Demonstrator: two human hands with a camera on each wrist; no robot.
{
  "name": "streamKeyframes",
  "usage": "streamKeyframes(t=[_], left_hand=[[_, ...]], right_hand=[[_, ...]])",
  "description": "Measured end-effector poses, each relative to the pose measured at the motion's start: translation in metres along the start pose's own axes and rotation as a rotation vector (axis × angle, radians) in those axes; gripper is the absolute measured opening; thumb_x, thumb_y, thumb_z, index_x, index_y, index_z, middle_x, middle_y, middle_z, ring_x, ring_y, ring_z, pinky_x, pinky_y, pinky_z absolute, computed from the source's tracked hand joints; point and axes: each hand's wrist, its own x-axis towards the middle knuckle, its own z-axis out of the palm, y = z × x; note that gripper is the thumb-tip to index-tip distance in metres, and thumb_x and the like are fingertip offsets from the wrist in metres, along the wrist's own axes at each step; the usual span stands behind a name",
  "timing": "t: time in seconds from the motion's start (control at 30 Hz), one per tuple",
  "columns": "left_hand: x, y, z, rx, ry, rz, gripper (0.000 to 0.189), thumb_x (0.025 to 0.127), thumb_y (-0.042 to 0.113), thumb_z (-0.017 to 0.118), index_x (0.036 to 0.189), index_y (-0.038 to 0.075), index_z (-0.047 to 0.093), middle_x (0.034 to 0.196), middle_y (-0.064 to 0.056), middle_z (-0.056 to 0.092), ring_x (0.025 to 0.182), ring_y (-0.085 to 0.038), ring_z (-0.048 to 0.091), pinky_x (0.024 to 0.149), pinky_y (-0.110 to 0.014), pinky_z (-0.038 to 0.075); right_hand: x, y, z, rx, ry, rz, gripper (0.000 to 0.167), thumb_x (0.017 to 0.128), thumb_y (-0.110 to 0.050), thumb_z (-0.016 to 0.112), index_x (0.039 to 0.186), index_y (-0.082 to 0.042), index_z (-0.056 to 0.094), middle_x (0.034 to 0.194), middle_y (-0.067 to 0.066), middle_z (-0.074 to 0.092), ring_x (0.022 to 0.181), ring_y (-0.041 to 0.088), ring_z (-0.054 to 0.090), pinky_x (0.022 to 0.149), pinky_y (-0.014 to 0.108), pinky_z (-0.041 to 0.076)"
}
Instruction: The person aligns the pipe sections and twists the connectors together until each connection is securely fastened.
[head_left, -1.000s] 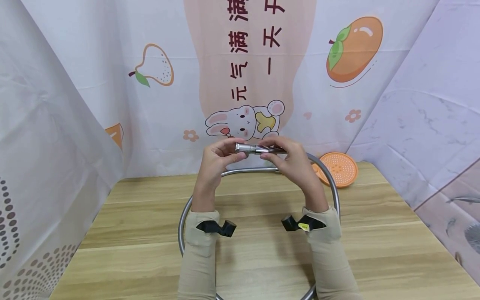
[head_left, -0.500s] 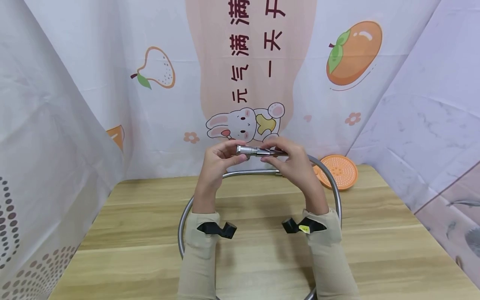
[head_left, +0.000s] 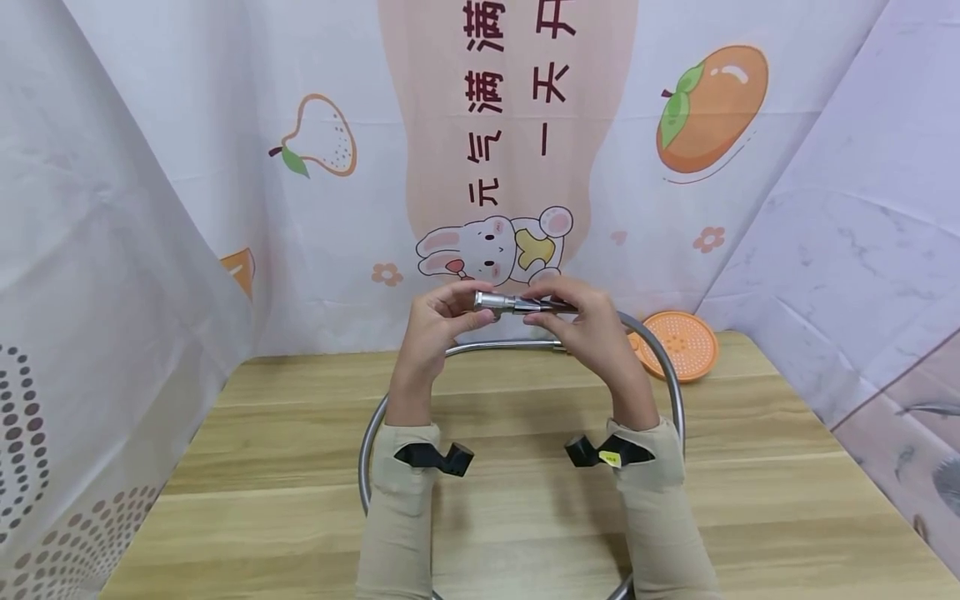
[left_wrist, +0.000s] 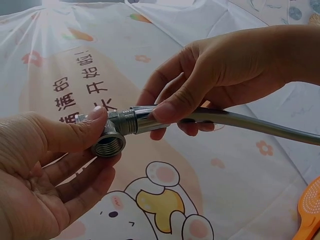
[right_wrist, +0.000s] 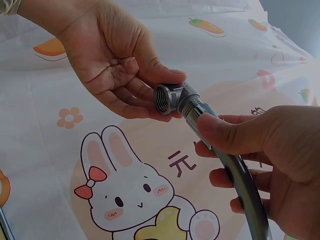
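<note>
A printed white cloth (head_left: 322, 258) rises behind the whole length of the counter's far edge. The wooden counter (head_left: 277, 450) widens towards the viewer, its near edge outside the head view; a broad strip of wood grain runs from the left arm to the left edge, another from the right arm to the right edge, and a narrower lane lies between the two sleeves (head_left: 397, 533). A grey flexible hose (left_wrist: 250, 123) makes a big loop, swinging outside both forearms and passing beneath the sleeves; its other end reaches along near the far edge, behind the right wrist. The right hand (head_left: 588, 321) is clamped on the hose just behind its tip, thumb against fingers. The left hand (head_left: 435, 321) pinches a metal fitting, thumb on top and fingers below. An orange perforated disc (head_left: 678, 346) sits by the far right corner, just beyond the hose's curve. Black wrist cameras (head_left: 438, 458) jut inward from each cuff. The silver fitting (right_wrist: 175, 95) is held up before the cloth, above the middle of the far edge, its threaded mouth facing sideways. The tapered hose tip (left_wrist: 145, 121) meets it, with some threads showing at the joint.
</note>
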Motion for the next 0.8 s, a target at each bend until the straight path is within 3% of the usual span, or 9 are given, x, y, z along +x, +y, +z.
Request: streamKeyframes(t=[0.3, 0.63, 0.8], left_hand=[[-0.0004, 0.0004, 0.0006, 0.002, -0.006, 0.002, 0.028, 0.086, -0.009, 0.075, 0.113, -0.005, 0.071, 0.090, 0.004, 0.073, 0.079, -0.014, 0.065, 0.072, -0.022, 0.053], [0.0021, 0.0013, 0.0012, -0.017, -0.011, 0.006, 0.033, 0.085, -0.010, 0.074, 0.103, 0.017, 0.078, 0.091, 0.005, 0.074, 0.080, -0.014, 0.065, 0.076, -0.023, 0.056], [0.0015, -0.0002, 0.0012, -0.015, -0.010, 0.001, 0.033, 0.086, -0.010, 0.074, 0.103, 0.018, 0.078, 0.091, 0.005, 0.074, 0.080, -0.014, 0.064, 0.076, -0.023, 0.055]], right_hand=[[-0.0001, 0.0021, -0.0012, 0.008, -0.004, 0.003, 0.025, 0.083, 0.000, 0.081, 0.108, -0.004, 0.076, 0.106, 0.011, 0.074, 0.093, 0.020, 0.069, 0.087, 0.041, 0.060], [0.0016, 0.0004, -0.0023, 0.007, -0.002, 0.015, 0.025, 0.083, 0.000, 0.081, 0.108, -0.003, 0.076, 0.107, 0.012, 0.074, 0.094, 0.023, 0.070, 0.087, 0.042, 0.060], [0.0007, 0.0007, -0.0019, 0.010, -0.005, 0.027, 0.025, 0.083, 0.000, 0.081, 0.108, -0.002, 0.076, 0.107, 0.012, 0.074, 0.095, 0.023, 0.070, 0.088, 0.042, 0.060]])
